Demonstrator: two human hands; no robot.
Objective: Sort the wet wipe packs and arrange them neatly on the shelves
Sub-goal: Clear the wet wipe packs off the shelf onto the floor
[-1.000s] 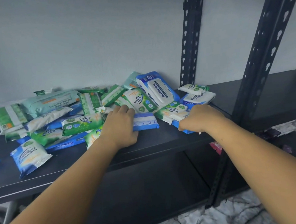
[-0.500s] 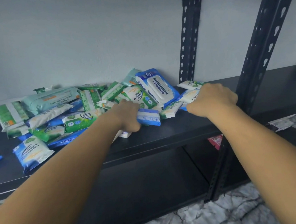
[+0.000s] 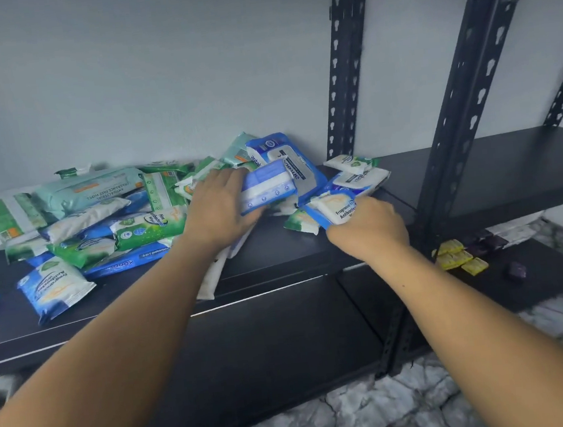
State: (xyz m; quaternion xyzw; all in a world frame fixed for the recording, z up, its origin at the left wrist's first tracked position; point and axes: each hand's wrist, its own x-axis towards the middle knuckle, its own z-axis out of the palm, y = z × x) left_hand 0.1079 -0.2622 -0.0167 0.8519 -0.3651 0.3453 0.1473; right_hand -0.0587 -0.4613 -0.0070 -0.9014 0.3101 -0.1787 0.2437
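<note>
A jumbled pile of green, blue and white wet wipe packs point(image 3: 101, 217) covers the left and middle of a black shelf point(image 3: 278, 262). My left hand point(image 3: 219, 209) grips a blue and white pack point(image 3: 269, 187), lifted and tilted at the pile's right side, with more white packs hanging under the palm. My right hand point(image 3: 369, 227) grips a small blue-edged white antibacterial pack point(image 3: 336, 208) just above the shelf. A large blue pack point(image 3: 299, 166) leans against the wall behind both hands. Two small white packs point(image 3: 355, 171) lie beside the rear post.
Black slotted uprights point(image 3: 450, 128) stand right of the pile. A second shelf point(image 3: 516, 170) extends to the right. A lower shelf point(image 3: 486, 283) holds small yellow sachets point(image 3: 456, 258) and dark purple ones point(image 3: 516, 271). Marble floor shows below.
My left hand has lifted the blue and white pack up off the shelf. My right hand moved down and forward, now holding a small antibacterial pack. The view shifted slightly lower.
</note>
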